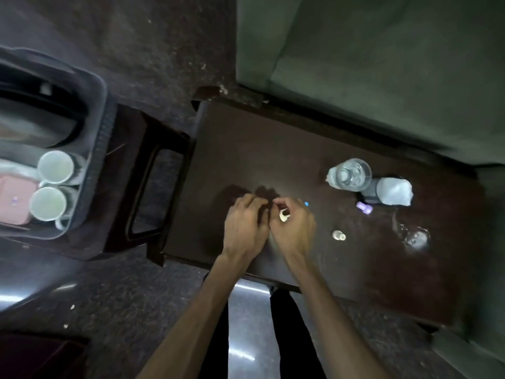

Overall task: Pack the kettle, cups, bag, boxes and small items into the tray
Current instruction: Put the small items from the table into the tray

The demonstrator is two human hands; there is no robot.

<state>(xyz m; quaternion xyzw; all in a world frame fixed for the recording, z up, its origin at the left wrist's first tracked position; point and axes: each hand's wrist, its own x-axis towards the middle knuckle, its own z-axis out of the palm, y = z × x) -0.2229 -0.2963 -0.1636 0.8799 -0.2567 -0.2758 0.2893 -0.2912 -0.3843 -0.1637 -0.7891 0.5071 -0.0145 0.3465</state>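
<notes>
The grey tray [105, 116] sits at the far left on a dark stool and holds the dark kettle [38, 124], two white cups [56, 166] [48, 203] and a pink box [12, 201]. Over the middle of the dark table [246, 138] my two hands meet. My right hand [292, 222] pinches a small white item [283, 216]. My left hand [247, 222] has its fingers curled beside it; what it holds is hidden. A small cream item [338, 236], a purple item [364, 208] and a tiny blue item [306, 204] lie on the table.
At the table's right stand a clear water bottle [349, 175], a dark container with a pale wrapped top [388, 191] and an upturned clear glass [414, 236]. A green sofa [382, 64] borders the far side. Carpet lies between table and stool.
</notes>
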